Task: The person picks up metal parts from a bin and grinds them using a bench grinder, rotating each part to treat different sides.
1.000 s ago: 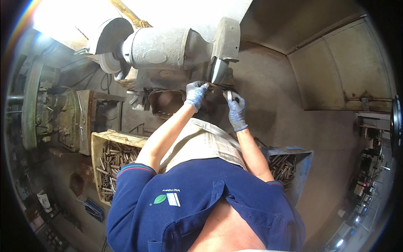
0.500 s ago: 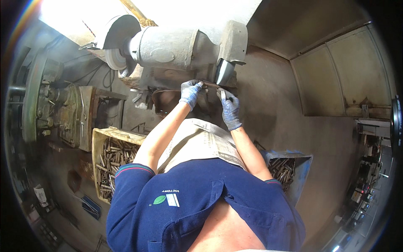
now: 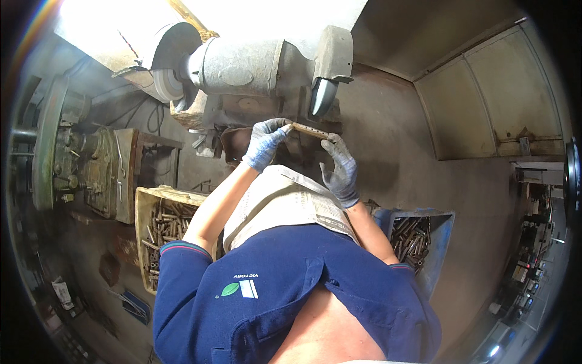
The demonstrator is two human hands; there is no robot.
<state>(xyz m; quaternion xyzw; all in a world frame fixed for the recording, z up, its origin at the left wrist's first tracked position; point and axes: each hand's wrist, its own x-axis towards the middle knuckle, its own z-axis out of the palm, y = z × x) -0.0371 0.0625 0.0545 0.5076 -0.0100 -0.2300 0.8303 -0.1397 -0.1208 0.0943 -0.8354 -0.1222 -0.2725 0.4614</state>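
A slim brownish metal tube (image 3: 310,130) with a row of small dark holes spans the space between my gloved hands, slanting down to the right. My left hand (image 3: 264,144) is closed on its left end, fingers pinching it. At the other end, my right hand (image 3: 341,171) touches the tube with its fingertips, while its thumb stands apart below. Beyond the tube is a bench grinder (image 3: 239,67); its right wheel (image 3: 323,97) shows shiny below the guard, a short gap away from the tube. A pale wheel (image 3: 167,85) sits at the grinder's left end.
A yellowish crate (image 3: 144,233) full of metal tubes stands at my left, and a blue crate (image 3: 441,242) with similar pieces at my right. A greenish machine (image 3: 100,164) occupies the left side. Pale panels (image 3: 485,103) line the right wall.
The tube has come away from the right wheel toward me and turned so its holes show. My left hand drew back slightly; my right hand lowered and its thumb spread off the tube.
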